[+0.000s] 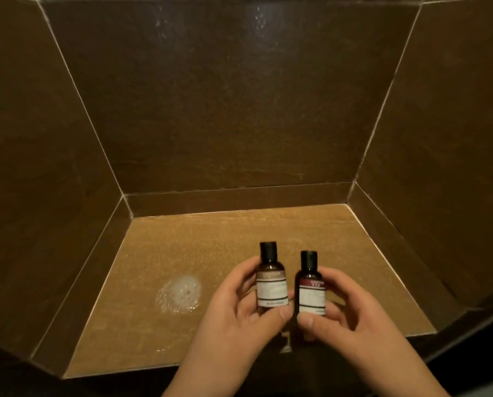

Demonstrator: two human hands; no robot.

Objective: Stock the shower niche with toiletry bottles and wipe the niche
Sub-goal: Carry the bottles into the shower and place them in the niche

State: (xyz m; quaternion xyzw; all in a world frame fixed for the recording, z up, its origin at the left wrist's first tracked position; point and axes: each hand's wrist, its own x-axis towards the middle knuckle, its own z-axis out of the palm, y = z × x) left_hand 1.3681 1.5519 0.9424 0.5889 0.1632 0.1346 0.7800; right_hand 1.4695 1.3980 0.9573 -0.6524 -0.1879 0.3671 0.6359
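Two small brown toiletry bottles with black caps are held upright, side by side, above the front of the niche floor [211,242]. My left hand [239,308] grips the bottle with the tan-banded label [270,277]. My right hand [351,313] grips the bottle with the dark red-banded label [311,287]. The two bottles are slightly apart, and the thumbs of both hands nearly meet below them. The niche is a recess of dark brown tile with a lighter tan floor.
A whitish round wet or soapy smear [179,293] lies on the niche floor to the left of my hands. The back wall [239,110] shows faint streaks. Slanted side walls close in at left and right.
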